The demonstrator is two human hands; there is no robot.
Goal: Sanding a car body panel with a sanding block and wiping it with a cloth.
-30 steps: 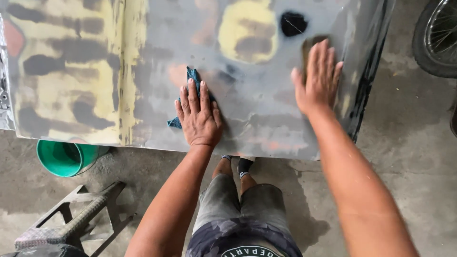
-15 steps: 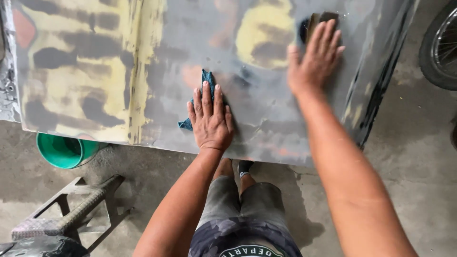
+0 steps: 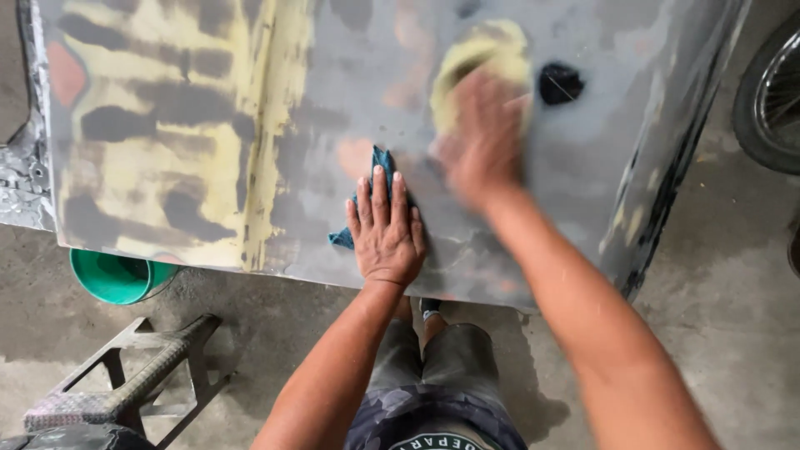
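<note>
A large grey car body panel [image 3: 275, 225] with yellow filler streaks lies flat in front of me. My left hand [image 3: 385, 229] presses flat, fingers spread, on a crumpled blue cloth [image 3: 377, 167] near the panel's near edge. My right hand [image 3: 479, 142] is blurred with motion over a round yellow filler patch [image 3: 492, 50]. It rubs the panel palm down. The brown sanding sheet seen under its fingers a moment earlier is hidden beneath it. A black spot [image 3: 560, 83] marks the panel just right of that patch.
A green bucket [image 3: 117, 279] stands on the concrete floor under the panel's near left edge. A dark metal stand [image 3: 125, 383] lies at the lower left. A wheel [image 3: 771, 92] is at the right edge. My knees [image 3: 433, 367] are below the panel.
My right hand has swept from the panel's upper right, left and toward me onto the yellow patch, uncovering the black spot. My left hand stays on the cloth.
</note>
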